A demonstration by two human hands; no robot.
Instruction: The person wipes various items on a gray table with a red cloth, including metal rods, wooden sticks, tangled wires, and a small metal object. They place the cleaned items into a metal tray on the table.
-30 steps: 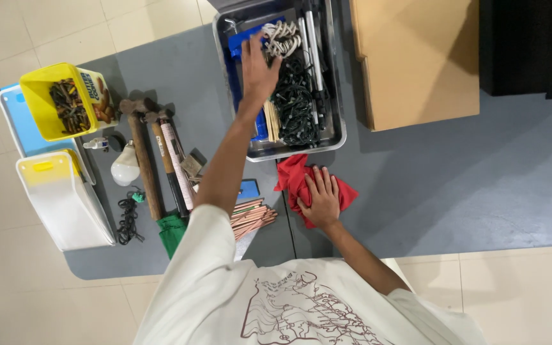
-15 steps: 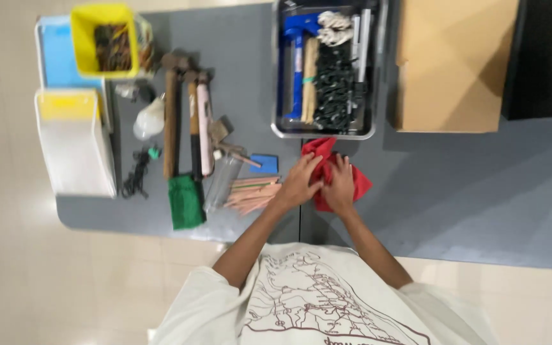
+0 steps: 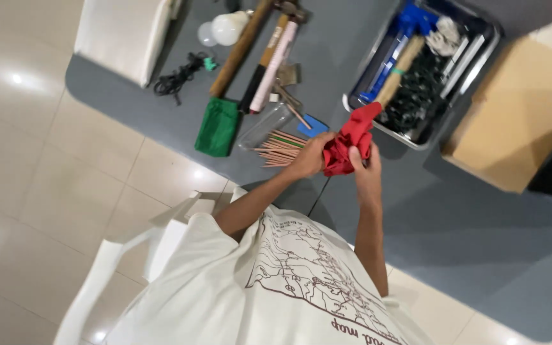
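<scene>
Red cloth [image 3: 351, 145], bunched, gripped between both hands above the near edge of the grey table [image 3: 480, 223]. Left hand [image 3: 310, 156] closed on the cloth's lower left side, fingers curled into the folds. Right hand [image 3: 365, 167] closed on its right side, thumb pressed against the fabric. Upper end of the cloth sticks up free, toward the metal tray [image 3: 416, 137].

Just left of the left hand: bundle of thin wooden sticks [image 3: 276, 148] lying flat, fanned slightly, with a small blue flat piece [image 3: 314, 124] just above them. A clear plastic container [image 3: 264, 125] lies beside the sticks, tipped on its side.

Further left: folded green cloth [image 3: 217, 126], and running up from it a long wooden handle [image 3: 241, 48]. Beside that, two hammers [image 3: 275, 57] with handles roughly parallel. Coiled black cord [image 3: 177, 75] near the table's left edge. White bulb-shaped object [image 3: 228, 27] at the top. White bin [image 3: 121, 35] at the top left corner.

Tray behind the hands holds blue-handled tools [image 3: 397, 45], a mass of black pieces [image 3: 416, 96] and a pale wooden handle [image 3: 398, 70]; contents overlap, details unclear. Cardboard box [image 3: 519, 115] stands right of the tray, touching or nearly so; cannot tell which.
</scene>
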